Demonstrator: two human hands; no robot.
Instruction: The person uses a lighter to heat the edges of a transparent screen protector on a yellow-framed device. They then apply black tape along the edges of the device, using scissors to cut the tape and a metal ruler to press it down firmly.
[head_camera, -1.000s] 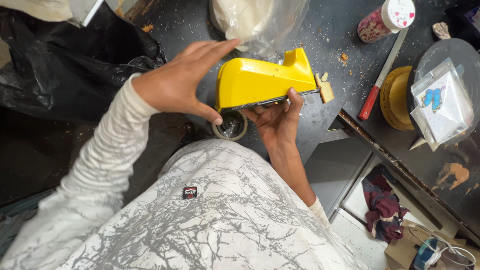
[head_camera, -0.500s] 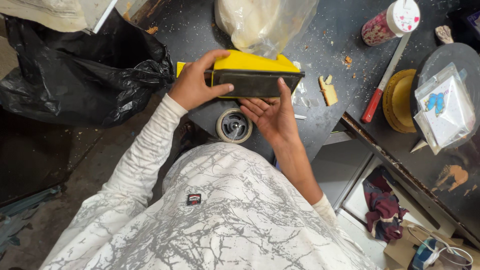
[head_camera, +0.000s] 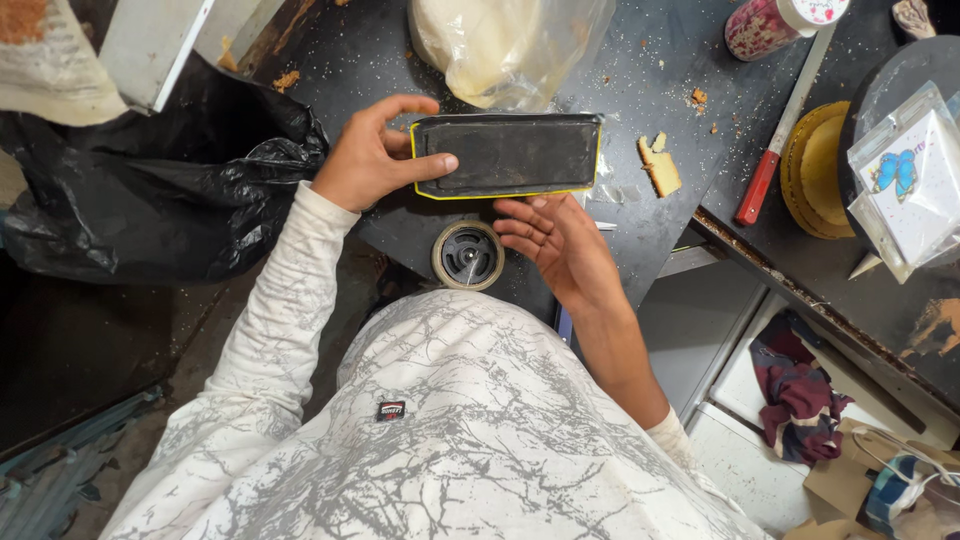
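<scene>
A yellow box-shaped object (head_camera: 510, 155) is turned so its flat black underside faces the camera, just above a dark worktable (head_camera: 640, 70). My left hand (head_camera: 375, 155) grips its left end, thumb pressed on the black face. Just below the box's lower edge my right hand (head_camera: 555, 240) is palm up with fingers spread, holding nothing; whether the fingertips touch the box I cannot tell. A small round tape roll (head_camera: 467, 255) lies on the table between my hands.
A clear plastic bag of pale material (head_camera: 500, 45) lies behind the box. A black bin bag (head_camera: 160, 190) hangs at left. A red-handled knife (head_camera: 785, 130), a yellow disc (head_camera: 815, 170), a small jar (head_camera: 765, 25), packets (head_camera: 910, 180) and crumbs sit at right.
The yellow box has been rolled over from its yellow side showing to its black underside facing up. My right hand came off it and opened below it.
</scene>
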